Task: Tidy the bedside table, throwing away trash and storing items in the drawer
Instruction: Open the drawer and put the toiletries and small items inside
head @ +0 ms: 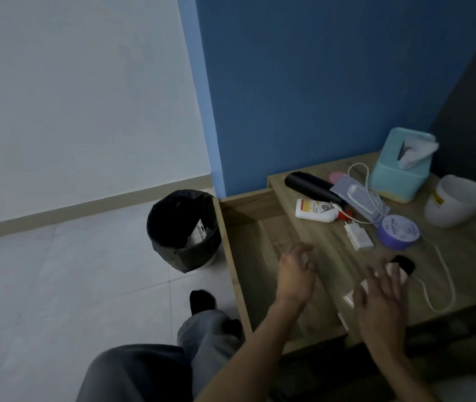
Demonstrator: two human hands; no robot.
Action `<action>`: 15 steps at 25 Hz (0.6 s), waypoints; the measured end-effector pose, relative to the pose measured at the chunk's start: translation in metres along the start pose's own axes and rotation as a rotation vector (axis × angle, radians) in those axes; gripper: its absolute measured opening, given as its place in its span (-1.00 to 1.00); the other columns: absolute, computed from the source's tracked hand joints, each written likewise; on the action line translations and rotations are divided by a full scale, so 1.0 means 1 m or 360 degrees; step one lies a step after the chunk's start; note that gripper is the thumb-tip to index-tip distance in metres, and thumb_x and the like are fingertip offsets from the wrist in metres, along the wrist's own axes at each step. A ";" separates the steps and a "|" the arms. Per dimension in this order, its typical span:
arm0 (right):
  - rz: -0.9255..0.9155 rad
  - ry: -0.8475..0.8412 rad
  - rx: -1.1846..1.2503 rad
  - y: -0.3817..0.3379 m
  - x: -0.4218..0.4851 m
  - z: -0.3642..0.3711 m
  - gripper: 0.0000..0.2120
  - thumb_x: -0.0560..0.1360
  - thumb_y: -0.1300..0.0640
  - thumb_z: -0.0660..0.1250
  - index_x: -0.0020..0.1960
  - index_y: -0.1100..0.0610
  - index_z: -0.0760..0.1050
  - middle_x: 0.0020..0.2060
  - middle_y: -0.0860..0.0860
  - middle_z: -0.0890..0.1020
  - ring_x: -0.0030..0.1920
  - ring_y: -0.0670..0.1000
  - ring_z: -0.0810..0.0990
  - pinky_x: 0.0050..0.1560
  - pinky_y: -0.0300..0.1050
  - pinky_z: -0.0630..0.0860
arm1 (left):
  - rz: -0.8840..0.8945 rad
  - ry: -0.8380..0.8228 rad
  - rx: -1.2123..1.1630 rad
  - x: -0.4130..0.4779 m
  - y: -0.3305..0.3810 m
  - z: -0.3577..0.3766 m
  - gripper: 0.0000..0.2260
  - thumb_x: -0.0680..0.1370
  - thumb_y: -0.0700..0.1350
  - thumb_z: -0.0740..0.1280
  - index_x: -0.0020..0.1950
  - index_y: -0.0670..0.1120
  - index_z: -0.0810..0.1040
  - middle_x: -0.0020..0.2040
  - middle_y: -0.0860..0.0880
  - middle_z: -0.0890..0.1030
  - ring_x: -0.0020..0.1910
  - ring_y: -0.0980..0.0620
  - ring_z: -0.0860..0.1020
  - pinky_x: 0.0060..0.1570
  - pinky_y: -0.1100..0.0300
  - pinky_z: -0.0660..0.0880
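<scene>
The wooden bedside table [463,256] has its drawer [248,256] pulled out to the left, with nothing visible inside. My left hand [296,274] hovers open over the drawer's right side. My right hand [382,297] is spread open above the table's front edge, over a small white-and-pink item [355,291] with a black cap [403,264]. On the table lie a white charger [358,235] with its cable [445,274], a purple tape roll [398,232], a white lotion bottle [315,211], a black cylinder [309,185] and a grey pouch [358,198].
A black-lined trash bin [183,227] with some paper inside stands on the tiled floor left of the drawer. A teal tissue box [399,166] and a white cup [457,200] sit at the table's back right. My legs are at the bottom left.
</scene>
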State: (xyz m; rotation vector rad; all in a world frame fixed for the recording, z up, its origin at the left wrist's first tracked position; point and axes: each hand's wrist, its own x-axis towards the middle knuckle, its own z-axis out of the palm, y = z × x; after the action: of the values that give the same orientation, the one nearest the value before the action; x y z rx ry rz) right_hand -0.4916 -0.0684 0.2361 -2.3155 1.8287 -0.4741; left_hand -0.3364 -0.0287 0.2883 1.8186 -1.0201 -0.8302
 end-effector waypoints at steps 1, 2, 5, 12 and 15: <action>-0.0016 -0.0015 0.0027 -0.001 0.000 0.000 -0.49 0.46 0.02 -0.02 0.10 0.32 0.54 0.29 0.27 0.47 0.43 0.25 0.22 0.35 0.30 0.24 | -0.0034 -0.0058 -0.0061 0.001 0.006 0.008 -0.71 0.57 -0.17 0.23 0.29 -0.02 0.47 0.34 -0.01 0.46 0.33 0.07 0.41 0.33 0.14 0.39; -0.0051 -0.0017 0.0066 -0.003 -0.002 0.001 -0.50 0.46 0.03 -0.03 0.04 0.31 0.57 0.29 0.25 0.49 0.43 0.24 0.23 0.35 0.29 0.25 | -0.0105 -0.0106 -0.0106 0.001 0.009 0.014 -0.73 0.57 -0.16 0.23 0.27 -0.06 0.49 0.29 -0.05 0.51 0.27 0.06 0.47 0.28 0.13 0.44; -0.0254 -0.0088 0.0320 -0.020 -0.011 0.000 -0.55 0.44 0.12 0.02 0.11 0.31 0.55 0.30 0.23 0.48 0.42 0.17 0.25 0.34 0.27 0.28 | -0.0347 -0.0236 -0.0176 0.000 0.011 0.020 -0.68 0.55 -0.03 0.27 0.28 -0.11 0.47 0.26 -0.14 0.52 0.20 -0.06 0.52 0.24 0.03 0.48; -0.0216 -0.0244 0.1102 -0.050 -0.012 -0.006 -0.66 0.47 0.40 0.13 0.15 0.22 0.53 0.28 0.05 0.48 0.33 0.12 0.41 0.24 -0.31 0.33 | -0.0810 -0.0450 -0.0691 0.000 -0.012 0.006 -0.62 0.60 -0.04 0.21 0.38 -0.15 0.38 0.22 -0.12 0.52 0.13 -0.03 0.49 0.12 0.15 0.42; 0.0090 -0.0001 0.1118 -0.052 0.019 -0.019 -0.70 0.45 0.40 0.21 0.14 0.20 0.47 0.25 0.16 0.50 0.28 0.15 0.42 0.23 -0.02 0.39 | -0.0935 -0.0380 -0.0662 0.005 -0.032 0.004 -0.66 0.60 -0.09 0.18 0.36 -0.14 0.40 0.23 -0.13 0.53 0.16 -0.08 0.50 0.17 0.04 0.44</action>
State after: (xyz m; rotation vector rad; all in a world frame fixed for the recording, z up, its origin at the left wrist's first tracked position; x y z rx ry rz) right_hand -0.4461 -0.0728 0.2732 -1.7729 1.4034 -0.9259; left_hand -0.3276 -0.0257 0.2574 1.6856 -0.3879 -1.5178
